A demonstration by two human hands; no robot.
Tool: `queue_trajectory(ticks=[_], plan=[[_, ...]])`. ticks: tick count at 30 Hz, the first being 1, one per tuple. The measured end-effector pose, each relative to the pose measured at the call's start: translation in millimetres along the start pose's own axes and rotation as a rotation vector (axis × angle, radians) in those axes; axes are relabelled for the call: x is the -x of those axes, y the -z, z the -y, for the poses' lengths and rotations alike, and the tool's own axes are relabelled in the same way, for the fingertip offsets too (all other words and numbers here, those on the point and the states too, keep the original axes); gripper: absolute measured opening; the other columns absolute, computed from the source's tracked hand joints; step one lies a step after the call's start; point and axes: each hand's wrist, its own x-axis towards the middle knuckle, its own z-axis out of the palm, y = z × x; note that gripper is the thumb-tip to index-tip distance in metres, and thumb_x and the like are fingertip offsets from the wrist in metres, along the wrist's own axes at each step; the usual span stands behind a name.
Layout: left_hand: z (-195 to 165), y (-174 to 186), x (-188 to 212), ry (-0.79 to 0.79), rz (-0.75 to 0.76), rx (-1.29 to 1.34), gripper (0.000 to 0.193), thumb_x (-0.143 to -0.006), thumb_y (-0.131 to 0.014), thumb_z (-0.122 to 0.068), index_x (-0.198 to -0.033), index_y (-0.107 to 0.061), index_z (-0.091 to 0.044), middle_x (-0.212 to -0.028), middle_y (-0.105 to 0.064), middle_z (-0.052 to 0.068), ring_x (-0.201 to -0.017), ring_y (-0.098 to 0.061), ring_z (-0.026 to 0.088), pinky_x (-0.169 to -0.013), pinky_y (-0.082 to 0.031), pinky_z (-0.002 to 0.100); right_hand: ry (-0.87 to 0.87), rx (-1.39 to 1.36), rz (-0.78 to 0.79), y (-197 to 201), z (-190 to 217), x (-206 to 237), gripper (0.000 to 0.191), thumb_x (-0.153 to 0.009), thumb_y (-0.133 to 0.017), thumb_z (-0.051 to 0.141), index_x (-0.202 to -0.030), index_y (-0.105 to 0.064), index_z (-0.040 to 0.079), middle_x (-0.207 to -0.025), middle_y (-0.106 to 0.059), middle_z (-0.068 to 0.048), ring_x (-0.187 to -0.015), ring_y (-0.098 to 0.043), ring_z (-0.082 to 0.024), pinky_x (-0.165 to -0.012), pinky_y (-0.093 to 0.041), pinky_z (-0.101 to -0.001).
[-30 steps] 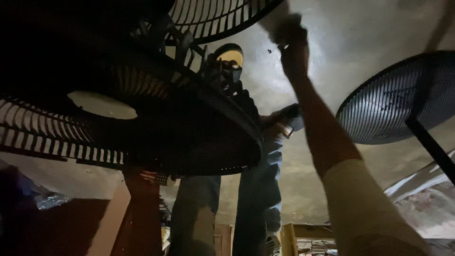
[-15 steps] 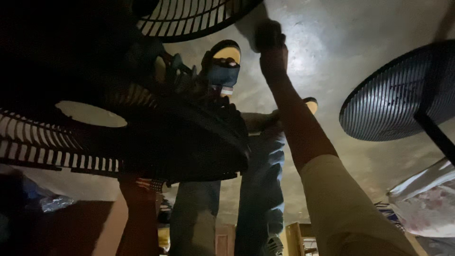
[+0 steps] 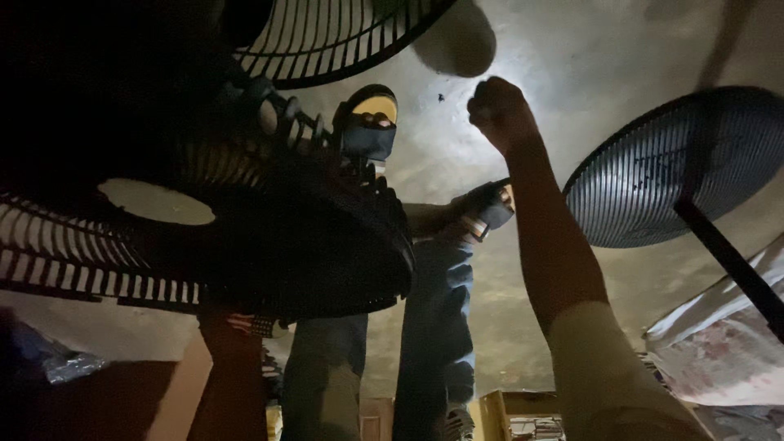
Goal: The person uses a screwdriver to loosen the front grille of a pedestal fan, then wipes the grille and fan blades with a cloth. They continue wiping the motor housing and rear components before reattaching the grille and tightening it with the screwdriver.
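The right hand [image 3: 500,110] is rising in the upper middle of the frame, curled into a fist; whether it is gripping anything, I cannot tell. A fan grille [image 3: 245,245] is filling the dark left side, well apart from the hand, with a second grille [image 3: 653,175] at the right. A co-worker's hand [image 3: 483,208] is holding a small can [image 3: 474,229] at centre; its contents are hidden.

Raised right hand [image 3: 500,110], fist closed, beside dark fan grille [image 3: 245,245].

Floor level, dim light, view tilted upward.
Grey concrete floor [image 3: 523,327], mottled. On it: a person's feet in blue jeans [image 3: 433,327], a wooden crate [image 3: 523,412] just beside them, a black fan stand [image 3: 735,265] rising at right, a crumpled plastic sheet [image 3: 719,343].
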Motion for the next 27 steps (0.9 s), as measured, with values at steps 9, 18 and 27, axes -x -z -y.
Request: queue_trajectory(ticks=[9, 18, 27], plan=[[11, -15, -2, -0.107, 0.028, -0.078, 0.081, -0.092, -0.04, -0.069, -0.144, -0.054, -0.007, -0.143, -0.06, 0.017, -0.129, -0.062, 0.03, -0.104, -0.054, 0.043, -0.253, -2.142, 0.263, 9, 2, 16, 0.011, -0.073, -0.057, 0.004, -0.076, -0.047, 0.003, -0.077, -0.04, -0.006, -0.062, -0.04, -0.014, -0.048, -0.033, -0.0247], [11, -19, 9, -0.035, 0.097, -0.006, 0.081, -0.095, -0.041, -0.07, -0.146, -0.052, -0.007, -0.146, -0.057, 0.016, -0.133, -0.059, 0.029, -0.108, -0.052, 0.044, -0.886, -0.571, 0.387, -23, 36, -31, 0.038, -0.106, -0.062, 0.036, -0.097, -0.07, 0.0, -0.074, -0.05, -0.013, -0.054, -0.038, -0.022, -0.047, -0.032, -0.0368], [16, -23, 11, 0.015, 0.126, 0.006, 0.081, -0.098, -0.042, -0.07, -0.148, -0.05, -0.007, -0.149, -0.055, 0.016, -0.136, -0.056, 0.029, -0.111, -0.049, 0.044, -0.392, 0.278, 0.019, -64, 58, -32, 0.053, -0.096, -0.064, 0.035, -0.142, -0.056, 0.01, -0.095, -0.072, -0.021, -0.075, -0.069, -0.044, -0.065, -0.054, -0.0567]])
